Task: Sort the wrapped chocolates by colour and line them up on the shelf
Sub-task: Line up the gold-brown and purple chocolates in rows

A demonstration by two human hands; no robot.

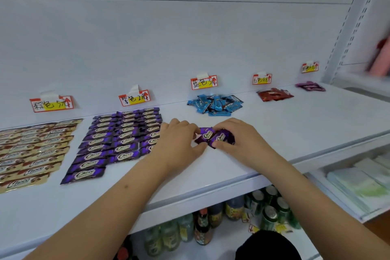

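White shelf (274,133), price tags along the back wall. You've got a couple of purple chocolates (213,136) pinched between both hands just right of the purple rows (118,139). Your right hand (238,137) is curled over them, thumb underneath; your left hand (179,143) grips their left end with its fingertips. Peel off one at a time, keep the logo up, and butt it against the nearest row so the lines stay straight. Gold rows (31,154) look done; the blue pile (215,104), red pile (274,94) and far pile (310,86) are unsorted.
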